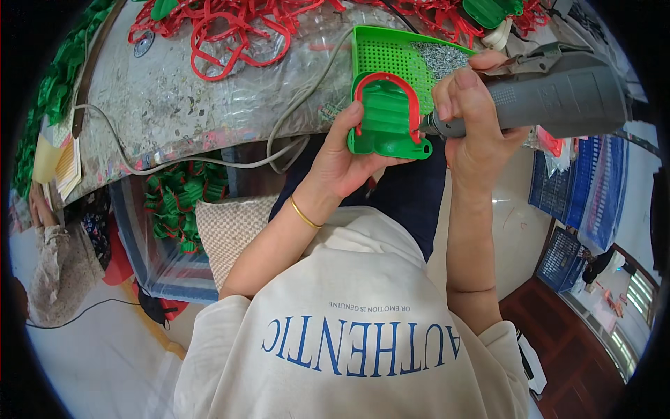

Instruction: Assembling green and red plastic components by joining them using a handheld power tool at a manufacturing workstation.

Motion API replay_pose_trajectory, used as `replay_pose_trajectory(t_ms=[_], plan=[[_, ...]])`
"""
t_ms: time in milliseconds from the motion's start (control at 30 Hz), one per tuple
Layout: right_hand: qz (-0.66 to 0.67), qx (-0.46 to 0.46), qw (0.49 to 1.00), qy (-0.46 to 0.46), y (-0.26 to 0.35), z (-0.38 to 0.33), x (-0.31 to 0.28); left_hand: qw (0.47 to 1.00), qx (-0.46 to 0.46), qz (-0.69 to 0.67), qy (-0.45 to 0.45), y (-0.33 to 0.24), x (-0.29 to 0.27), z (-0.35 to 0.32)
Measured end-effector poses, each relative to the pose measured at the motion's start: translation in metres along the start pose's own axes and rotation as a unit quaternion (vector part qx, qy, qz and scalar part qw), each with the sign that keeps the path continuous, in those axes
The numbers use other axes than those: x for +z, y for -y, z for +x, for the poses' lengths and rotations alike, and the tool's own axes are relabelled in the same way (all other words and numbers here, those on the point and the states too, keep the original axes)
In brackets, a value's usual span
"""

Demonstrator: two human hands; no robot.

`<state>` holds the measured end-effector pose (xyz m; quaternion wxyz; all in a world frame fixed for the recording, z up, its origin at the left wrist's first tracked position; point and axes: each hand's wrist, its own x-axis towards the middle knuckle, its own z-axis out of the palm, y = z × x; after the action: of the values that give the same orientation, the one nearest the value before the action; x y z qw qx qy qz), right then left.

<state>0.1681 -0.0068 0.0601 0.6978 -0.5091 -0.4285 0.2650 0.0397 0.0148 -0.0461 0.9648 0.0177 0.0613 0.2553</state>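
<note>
My left hand (342, 153) grips a green plastic part (388, 112) by its left side, thumb on top and fingers underneath. A red U-shaped strip (388, 75) runs along the part's curved edge. In my right hand (478, 115) is a grey electric screwdriver (551, 98), lying sideways with its tip pointing left. That tip touches or nearly touches the lower right end of the red strip. Behind the part stands a green perforated tray (370, 52) with many small silver screws (443, 57) at its right.
Red loops (244, 35) are heaped at the table's far edge. A grey cable (293, 105) crosses the worktable (181, 84). Lower left, a lined bin (150, 258) holds finished-looking green pieces (183, 209). Blue crates (569, 188) stand right. Another person's hand (42, 206) shows far left.
</note>
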Motion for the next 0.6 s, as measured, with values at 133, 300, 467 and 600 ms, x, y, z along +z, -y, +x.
replay_pose_trajectory(t_ms=[133, 300, 467, 600], plan=[[-0.029, -0.041, 0.998, -0.049, -0.002, -0.008, 0.003, 1.0, 0.008, -0.024, -0.008, 0.002, -0.001, 0.001], [0.007, -0.031, 0.999, -0.014, 0.001, -0.014, 0.0, 1.0, 0.01, -0.028, -0.01, 0.0, 0.001, -0.001], [0.142, 0.003, 0.984, 0.109, 0.016, 0.02, -0.005, 0.999, -0.016, -0.033, -0.034, -0.002, 0.008, -0.005], [0.089, -0.042, 0.994, 0.052, 0.014, 0.057, 0.0, 0.998, -0.031, -0.053, -0.015, -0.002, 0.008, -0.002]])
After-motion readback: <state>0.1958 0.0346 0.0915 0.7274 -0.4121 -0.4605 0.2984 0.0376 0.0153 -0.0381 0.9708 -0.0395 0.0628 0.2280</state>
